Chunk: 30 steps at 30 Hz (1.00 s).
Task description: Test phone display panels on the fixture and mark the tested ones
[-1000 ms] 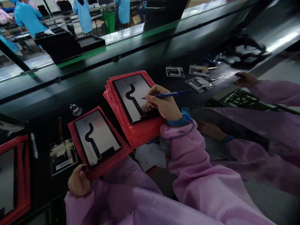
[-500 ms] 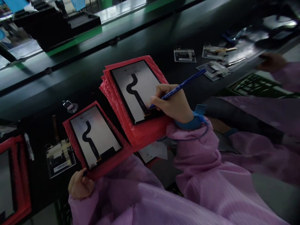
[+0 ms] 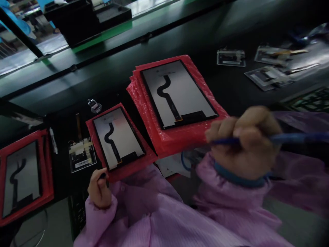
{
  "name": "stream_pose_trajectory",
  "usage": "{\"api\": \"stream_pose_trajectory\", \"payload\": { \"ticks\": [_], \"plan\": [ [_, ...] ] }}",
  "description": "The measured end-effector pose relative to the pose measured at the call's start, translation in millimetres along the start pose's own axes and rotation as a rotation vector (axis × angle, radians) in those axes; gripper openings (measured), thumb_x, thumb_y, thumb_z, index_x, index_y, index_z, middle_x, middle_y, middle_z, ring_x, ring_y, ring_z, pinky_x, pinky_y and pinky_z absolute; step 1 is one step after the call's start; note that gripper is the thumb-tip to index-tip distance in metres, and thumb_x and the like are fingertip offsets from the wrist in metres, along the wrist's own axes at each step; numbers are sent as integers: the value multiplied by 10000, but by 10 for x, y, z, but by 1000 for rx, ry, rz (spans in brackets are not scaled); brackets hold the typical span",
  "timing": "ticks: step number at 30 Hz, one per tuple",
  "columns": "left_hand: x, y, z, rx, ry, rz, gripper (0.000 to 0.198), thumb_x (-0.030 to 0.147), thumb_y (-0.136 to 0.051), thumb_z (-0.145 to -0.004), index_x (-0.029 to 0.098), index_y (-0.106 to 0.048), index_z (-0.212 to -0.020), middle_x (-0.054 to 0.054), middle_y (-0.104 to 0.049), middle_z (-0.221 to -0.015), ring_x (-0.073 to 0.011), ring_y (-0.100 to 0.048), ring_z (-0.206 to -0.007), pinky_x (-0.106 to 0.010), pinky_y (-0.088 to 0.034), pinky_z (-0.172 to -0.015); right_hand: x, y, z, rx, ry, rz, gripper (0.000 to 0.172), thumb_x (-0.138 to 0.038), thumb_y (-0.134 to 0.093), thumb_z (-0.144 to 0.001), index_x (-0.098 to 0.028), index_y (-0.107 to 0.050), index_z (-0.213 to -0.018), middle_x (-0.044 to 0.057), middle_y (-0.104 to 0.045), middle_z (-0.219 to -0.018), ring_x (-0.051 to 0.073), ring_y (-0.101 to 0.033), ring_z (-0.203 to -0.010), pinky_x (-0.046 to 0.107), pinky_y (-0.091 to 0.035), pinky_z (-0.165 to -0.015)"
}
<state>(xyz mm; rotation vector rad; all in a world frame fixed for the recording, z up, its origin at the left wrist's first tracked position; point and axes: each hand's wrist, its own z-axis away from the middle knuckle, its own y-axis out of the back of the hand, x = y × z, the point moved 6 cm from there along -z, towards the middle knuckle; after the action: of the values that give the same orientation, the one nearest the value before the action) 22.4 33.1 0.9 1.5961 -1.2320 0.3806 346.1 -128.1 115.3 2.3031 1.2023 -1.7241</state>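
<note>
My right hand (image 3: 246, 144) is closed around a blue pen (image 3: 295, 138), blurred by motion, at the lower right corner of a stack of red bubble-wrap bags (image 3: 169, 142). On top of that stack lies a display panel (image 3: 190, 94) with a curved black flex cable (image 3: 171, 103). At the near left corner of another red bag my left hand (image 3: 100, 190) is closed on a small dark pen cap (image 3: 102, 176). That bag carries a second display panel (image 3: 125, 132) with a similar cable.
Farther left lie more red bags with a panel (image 3: 23, 175), a white marker (image 3: 53, 140) and a taped circuit module (image 3: 81, 156). A small clear round-ended part (image 3: 94, 105) lies behind. Several clear-plate modules (image 3: 231, 57) sit at right; black trays (image 3: 113, 13) stand beyond the bench ledge.
My right hand has lifted the pen off the top panel's cable end and moved right, toward me. The view has shifted left. My left hand stays by the near bag.
</note>
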Motion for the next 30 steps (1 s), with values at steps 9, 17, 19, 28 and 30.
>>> {"api": "stream_pose_trajectory", "payload": {
  "ticks": [9,17,19,28,30],
  "plan": [
    [877,-260,265,-646,-172,512,426,428,-344,-1093,180,-690,-1072,-58,-709,-834,-139,-645,-706,-232,-503,-673,753,-675,1279,-354,-606,-109,489,-479,-704,-900,-212,-395,-630,-79,-360,-495,63,-290,-423,220,-219,-431],
    [783,-215,390,-682,-173,419,345,396,-355,-1094,186,-618,-1172,-86,-745,-984,-177,-727,-895,-264,-566,-802,718,-752,1429,-443,-518,134,466,-496,-637,-941,-210,-426,-640,-60,-373,-532,87,-332,-476,242,-262,-465],
    [762,-211,438,-662,-130,468,292,382,-390,-1089,204,-552,-1253,-94,-742,-1055,-178,-739,-951,-262,-579,-821,726,-787,1509,-425,-461,163,426,-522,-530,-993,-211,-485,-705,-30,-435,-623,112,-403,-547,257,-328,-511],
    [585,-140,604,-459,136,520,364,385,-462,-1053,349,-514,-1411,-68,-715,-1285,-225,-723,-1144,-337,-593,-1015,892,-1097,1784,-599,-356,145,361,-705,-474,-854,-465,-619,-1082,9,-655,-887,284,-662,-783,433,-531,-646],
    [471,-102,610,-389,280,437,361,457,-476,-1031,366,-600,-1358,-46,-698,-1332,-257,-689,-1217,-359,-582,-1057,1014,-1149,1824,-626,-295,170,484,-823,-551,-649,-555,-608,-1048,-32,-692,-851,315,-681,-720,447,-514,-552]
  ]
}}
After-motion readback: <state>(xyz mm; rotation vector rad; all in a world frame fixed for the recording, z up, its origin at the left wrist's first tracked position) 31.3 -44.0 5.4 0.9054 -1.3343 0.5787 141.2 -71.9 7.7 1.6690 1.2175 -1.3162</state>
